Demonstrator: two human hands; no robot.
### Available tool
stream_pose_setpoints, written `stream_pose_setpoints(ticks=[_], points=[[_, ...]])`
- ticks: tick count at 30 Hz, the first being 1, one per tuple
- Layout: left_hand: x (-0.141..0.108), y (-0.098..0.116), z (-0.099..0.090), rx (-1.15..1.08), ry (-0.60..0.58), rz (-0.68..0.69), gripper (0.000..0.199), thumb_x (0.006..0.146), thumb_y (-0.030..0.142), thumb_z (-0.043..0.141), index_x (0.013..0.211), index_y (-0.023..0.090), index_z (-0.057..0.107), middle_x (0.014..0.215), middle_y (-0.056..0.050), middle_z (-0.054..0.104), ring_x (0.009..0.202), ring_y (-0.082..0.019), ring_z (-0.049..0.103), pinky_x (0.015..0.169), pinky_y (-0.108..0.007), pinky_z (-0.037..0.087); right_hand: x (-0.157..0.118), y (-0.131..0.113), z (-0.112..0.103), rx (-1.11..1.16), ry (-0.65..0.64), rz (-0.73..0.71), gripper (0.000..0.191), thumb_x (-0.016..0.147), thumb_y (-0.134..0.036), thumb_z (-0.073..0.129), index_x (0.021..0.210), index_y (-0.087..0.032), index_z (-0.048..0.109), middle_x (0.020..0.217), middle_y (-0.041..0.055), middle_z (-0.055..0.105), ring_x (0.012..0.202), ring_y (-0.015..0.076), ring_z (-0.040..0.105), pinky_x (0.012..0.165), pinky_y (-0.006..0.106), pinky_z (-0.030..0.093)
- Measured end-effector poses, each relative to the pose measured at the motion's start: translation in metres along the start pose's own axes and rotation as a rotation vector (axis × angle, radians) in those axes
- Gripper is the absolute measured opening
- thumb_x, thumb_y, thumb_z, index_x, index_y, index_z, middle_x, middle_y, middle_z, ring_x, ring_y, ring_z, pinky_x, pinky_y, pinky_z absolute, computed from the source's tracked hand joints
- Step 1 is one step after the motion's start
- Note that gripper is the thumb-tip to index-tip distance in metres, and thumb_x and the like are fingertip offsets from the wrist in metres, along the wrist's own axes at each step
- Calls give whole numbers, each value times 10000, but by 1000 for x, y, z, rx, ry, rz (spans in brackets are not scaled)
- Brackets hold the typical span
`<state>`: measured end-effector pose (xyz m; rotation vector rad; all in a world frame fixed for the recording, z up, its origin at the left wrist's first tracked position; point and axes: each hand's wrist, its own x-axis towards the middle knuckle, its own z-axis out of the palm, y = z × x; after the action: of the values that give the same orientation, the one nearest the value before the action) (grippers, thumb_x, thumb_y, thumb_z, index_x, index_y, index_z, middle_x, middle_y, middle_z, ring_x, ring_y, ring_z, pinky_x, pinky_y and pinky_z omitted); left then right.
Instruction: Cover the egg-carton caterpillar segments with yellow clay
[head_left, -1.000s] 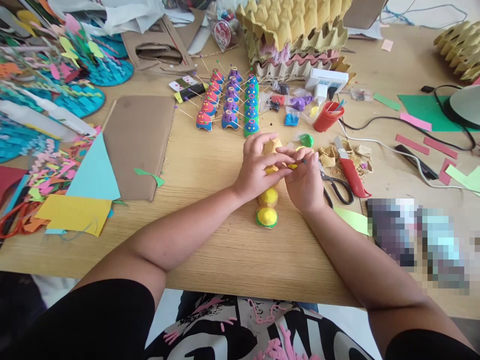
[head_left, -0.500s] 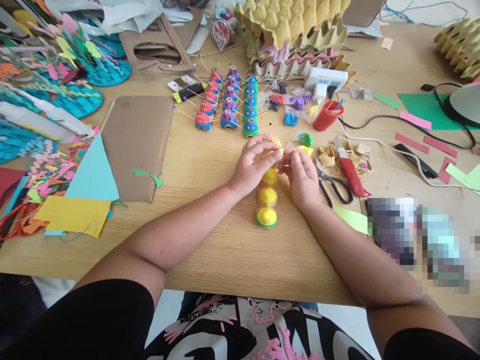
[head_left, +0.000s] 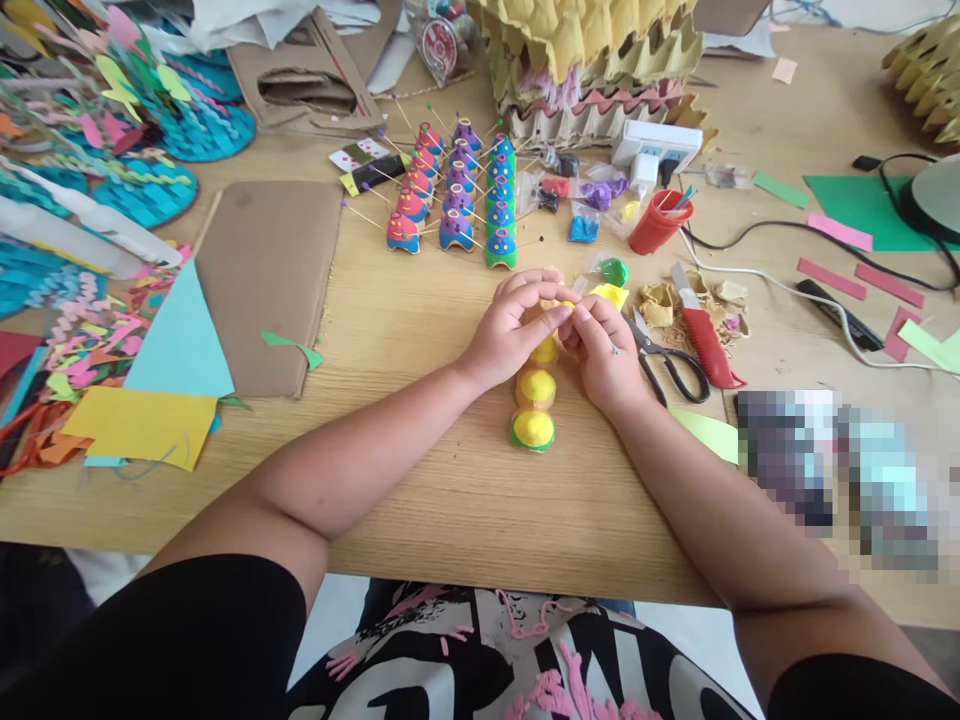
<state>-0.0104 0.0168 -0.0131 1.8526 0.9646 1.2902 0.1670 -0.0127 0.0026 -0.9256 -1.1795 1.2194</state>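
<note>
An egg-carton strip (head_left: 535, 388) stands on the table in front of me, its bumps capped with yellow clay and a green rim at the near end. Over its far end, my left hand (head_left: 519, 325) and my right hand (head_left: 600, 345) meet at the fingertips. Both pinch a small piece of yellow clay (head_left: 568, 306), mostly hidden by the fingers. Just beyond my right hand lie a larger yellow clay lump (head_left: 611, 295) and a green clay lump (head_left: 615, 271). Black-handled scissors (head_left: 671, 362) rest beside my right wrist.
Finished egg-carton caterpillars (head_left: 457, 195) in red, purple and blue-green stand beyond my hands. A red-handled knife (head_left: 705, 335) lies near carton scraps. A red cup (head_left: 660, 222), a power strip (head_left: 660, 145) and stacked egg trays (head_left: 592, 60) are farther back. Cardboard (head_left: 270, 280) lies left.
My fingertips have come closer together over the strip, and my right hand has turned slightly inward. The whole view has shifted a little.
</note>
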Motion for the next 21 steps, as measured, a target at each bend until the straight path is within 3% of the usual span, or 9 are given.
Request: stream_pose_setpoints(ticks=[8, 14, 18, 21], points=[[1, -4, 3, -27, 42, -76, 219, 1101, 500, 872, 1187, 309, 935, 1447, -86, 848, 1529, -277, 758, 1423, -495, 534, 0, -3, 3, 16, -19, 29, 695, 860, -944, 924, 819, -285, 709, 742, -46, 595, 659, 139, 455, 586, 313, 395], [-1, -2, 5, -126, 57, -111, 341, 1152, 549, 793, 1395, 318, 860, 1543, -95, 847, 1521, -268, 768, 1336, -454, 609, 4, -2, 1, 102, 37, 64, 717, 783, -919, 1003, 804, -281, 677, 727, -49, 558, 633, 133, 435, 537, 315, 381], [-3, -2, 5, -142, 83, -124, 369, 1182, 609, 723, 1375, 318, 841, 1504, -94, 863, 1472, -260, 789, 1289, -443, 630, 5, 2, -1, 43, 86, 31, 774, 921, -960, 858, 690, -277, 575, 658, -41, 471, 601, 141, 386, 530, 336, 370], [-3, 0, 3, -87, 41, -40, 384, 1166, 652, 734, 1301, 322, 875, 1401, -89, 882, 1456, -269, 785, 1337, -468, 588, 4, 3, -3, -48, 103, -3, 827, 993, -970, 759, 617, -275, 516, 599, -40, 416, 583, 146, 372, 547, 346, 382]])
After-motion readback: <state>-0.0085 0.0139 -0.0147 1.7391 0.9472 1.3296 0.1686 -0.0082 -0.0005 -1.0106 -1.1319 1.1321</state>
